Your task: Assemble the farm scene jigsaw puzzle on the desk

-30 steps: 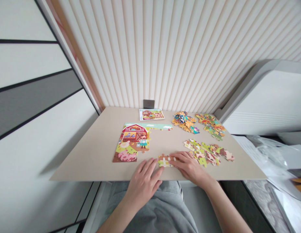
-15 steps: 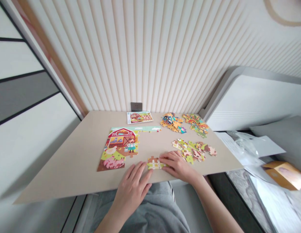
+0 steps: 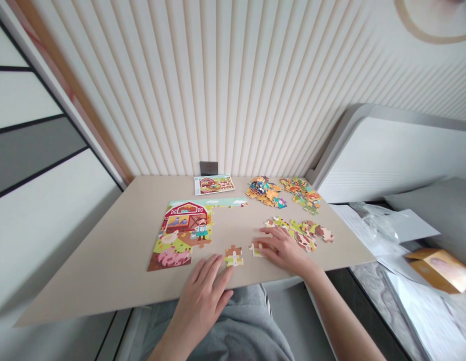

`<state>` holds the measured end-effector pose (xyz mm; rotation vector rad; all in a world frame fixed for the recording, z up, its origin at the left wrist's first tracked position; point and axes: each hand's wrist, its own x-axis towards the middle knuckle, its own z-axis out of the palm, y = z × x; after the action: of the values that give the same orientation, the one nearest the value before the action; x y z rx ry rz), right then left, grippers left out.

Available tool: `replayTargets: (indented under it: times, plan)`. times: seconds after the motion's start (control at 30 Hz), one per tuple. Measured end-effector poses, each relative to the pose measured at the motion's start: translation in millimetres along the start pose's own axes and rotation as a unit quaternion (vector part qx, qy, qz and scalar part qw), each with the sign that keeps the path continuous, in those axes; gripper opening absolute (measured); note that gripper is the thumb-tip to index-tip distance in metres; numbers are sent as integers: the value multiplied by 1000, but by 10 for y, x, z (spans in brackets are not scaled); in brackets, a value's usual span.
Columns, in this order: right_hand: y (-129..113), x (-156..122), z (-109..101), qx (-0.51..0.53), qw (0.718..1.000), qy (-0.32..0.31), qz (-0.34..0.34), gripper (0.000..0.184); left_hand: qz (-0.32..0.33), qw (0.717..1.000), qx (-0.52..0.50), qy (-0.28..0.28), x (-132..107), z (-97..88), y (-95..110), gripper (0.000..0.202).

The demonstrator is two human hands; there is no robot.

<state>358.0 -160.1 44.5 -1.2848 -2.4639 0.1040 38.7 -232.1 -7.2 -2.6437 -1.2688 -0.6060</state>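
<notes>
My left hand (image 3: pixel 204 288) rests at the table's front edge with its fingers stretched out flat. Its fingertips lie beside a puzzle piece (image 3: pixel 234 256) showing a white fence over brown and green. To the right, my right hand (image 3: pixel 283 249) has its fingertips and thumb on another white-fence puzzle piece (image 3: pixel 256 249), partly covered by the fingers. A gap separates the two pieces. Left of them lies a partly joined farm puzzle (image 3: pixel 180 235) with a red barn, a farmer, a hen and pigs; a strip of sky runs right along its top.
Loose farm pieces (image 3: pixel 306 235) lie just beyond my right hand. Farther back are two more heaps, one orange and blue (image 3: pixel 263 190), one green and orange (image 3: pixel 302 193). A picture card (image 3: pixel 214 184) lies near the wall. Right of the table (image 3: pixel 116 250) are papers and an orange box (image 3: pixel 438 271).
My right hand has moved right with one fence piece, which is now apart from the piece by my left hand. The left hand has hardly moved. The view has shifted slightly.
</notes>
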Motion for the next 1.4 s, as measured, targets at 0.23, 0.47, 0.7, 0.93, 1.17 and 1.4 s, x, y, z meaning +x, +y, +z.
replayTargets:
  times: [0.23, 0.47, 0.7, 0.93, 1.17, 1.4]
  plan:
    - [636, 243, 0, -61, 995, -32, 71, 44, -1, 1000, 13, -8, -92, -61, -138, 50]
    - [846, 359, -9, -2, 999, -27, 45, 45, -27, 1000, -3, 3, -53, -74, -130, 49]
    - [287, 401, -90, 131, 990, 52, 24, 54, -23, 1000, 1, -4, -51, -81, -125, 53]
    - [-546, 335, 203, 103, 992, -48, -56, 50, -30, 999, 3, -24, -78, -118, -97, 53]
    - [-542, 396, 209, 105, 991, -63, -46, 52, -44, 999, -8, -20, -56, -144, -79, 47]
    - [-561, 534, 80, 104, 988, -98, -63, 59, -59, 998, -25, 16, -24, -157, -63, 42]
